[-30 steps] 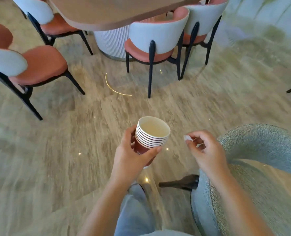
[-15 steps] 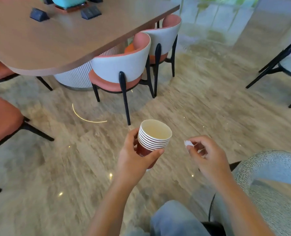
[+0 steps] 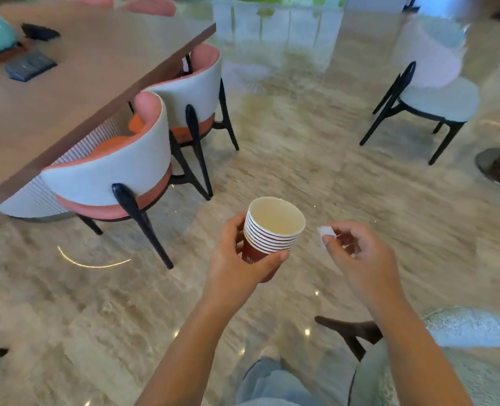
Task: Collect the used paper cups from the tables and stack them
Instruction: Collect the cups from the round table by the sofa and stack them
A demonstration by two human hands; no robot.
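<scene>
Standing mid-floor between tables, person carrying the haul. Far left: wooden bench point(image 3: 67, 92) with dark blocks point(image 3: 30, 65) on it; no cups seen there from here. Two pink-and-white chairs point(image 3: 111, 171) tucked against its edge.

Centre: stack of paper cups point(image 3: 269, 232), red walls, white rolled rims, nested several deep, held upright in the air just in front of the body. Light, thin-walled, likely to crush if squeezed; the nested rims stiffen the top, so the bare lower wall is the soft part. Best taken around the side below the rims, as it is now.

Left hand point(image 3: 237, 259): wrapped around the lower wall, thumb in front, fingers behind, closed firmly on it.

Right hand point(image 3: 357, 256): just beside the stack, not touching it; fingertips pinched on a small white scrap point(image 3: 325, 231), possibly paper or tissue, too blurred to say.

Far right: pale chair point(image 3: 436, 104), well apart.
</scene>
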